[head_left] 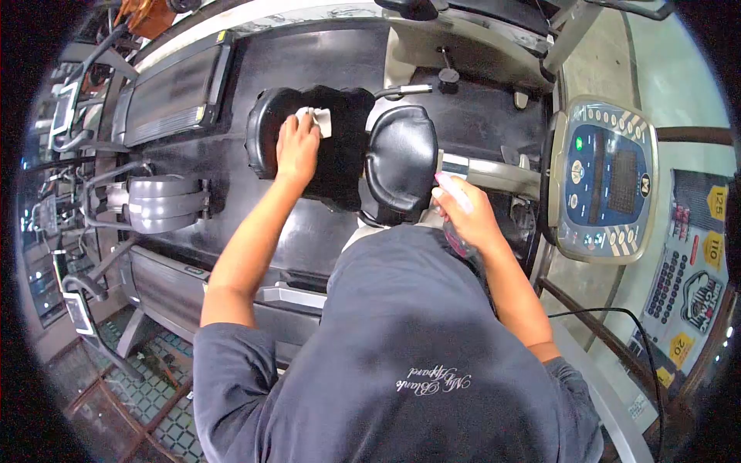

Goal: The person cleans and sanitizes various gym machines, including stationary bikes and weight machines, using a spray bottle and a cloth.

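My left hand (298, 148) is closed on a whitish cloth (322, 122). It presses the cloth against the black padded backrest (265, 127) of an exercise bike. In my right hand (472, 214) is a spray bottle (455, 241) with a pink and white head; my fingers wrap round its upper part. The bottle is held just to the right of the bike's black seat (403, 158), close to my body. Part of the cloth is hidden under my left fingers.
To the right stands the bike's console (604, 179) with a blue button panel, joined by a pale frame bar (498, 176). A side handle (413, 90) sticks out beyond the seat. Treadmills (174, 92) and a grey machine (164, 202) stand at left. A black cable (644, 339) hangs at right.
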Demonstrator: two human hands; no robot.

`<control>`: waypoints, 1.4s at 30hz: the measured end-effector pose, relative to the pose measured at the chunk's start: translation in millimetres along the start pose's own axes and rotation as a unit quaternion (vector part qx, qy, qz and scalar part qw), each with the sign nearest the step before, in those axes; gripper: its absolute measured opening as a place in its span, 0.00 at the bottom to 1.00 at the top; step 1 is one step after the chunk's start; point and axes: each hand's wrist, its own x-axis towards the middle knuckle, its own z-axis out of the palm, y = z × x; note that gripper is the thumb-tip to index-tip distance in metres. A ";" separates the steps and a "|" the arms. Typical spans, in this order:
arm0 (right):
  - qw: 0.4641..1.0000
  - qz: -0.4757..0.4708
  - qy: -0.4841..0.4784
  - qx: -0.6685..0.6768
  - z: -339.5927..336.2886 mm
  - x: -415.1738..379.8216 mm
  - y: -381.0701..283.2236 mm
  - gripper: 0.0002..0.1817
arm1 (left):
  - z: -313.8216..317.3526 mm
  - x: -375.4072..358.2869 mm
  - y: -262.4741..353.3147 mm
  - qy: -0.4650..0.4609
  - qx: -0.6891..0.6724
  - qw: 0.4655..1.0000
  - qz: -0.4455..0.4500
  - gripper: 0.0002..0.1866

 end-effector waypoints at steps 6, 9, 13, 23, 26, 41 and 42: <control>0.999 0.014 0.034 0.025 -3.2 1.4 -0.5 0.16 | 97.5 -95.6 50.0 -0.196 0.019 0.980 0.035 0.10; 0.999 0.017 0.032 0.020 -4.2 5.8 9.1 0.16 | 105.4 -95.2 46.2 -0.233 -0.026 0.971 0.054 0.11; 1.000 0.009 0.022 -0.007 -8.5 13.9 6.4 0.16 | 84.8 -37.1 19.3 -0.167 0.009 0.985 -0.033 0.09; 1.000 0.009 -0.008 0.009 -22.4 35.6 2.9 0.16 | 63.9 -38.6 40.7 -0.119 -0.011 0.990 -0.077 0.07; 0.999 0.020 -0.025 -0.006 -30.9 36.4 8.2 0.15 | 78.5 -81.0 68.0 -0.201 -0.018 0.976 -0.078 0.08; 0.995 0.082 0.056 -0.001 3.4 44.2 37.3 0.17 | 89.1 -52.3 49.2 -0.131 -0.036 0.990 -0.048 0.08; 0.993 0.084 0.077 0.008 12.9 42.8 37.6 0.17 | 99.6 -59.9 54.1 -0.152 -0.049 0.985 -0.064 0.08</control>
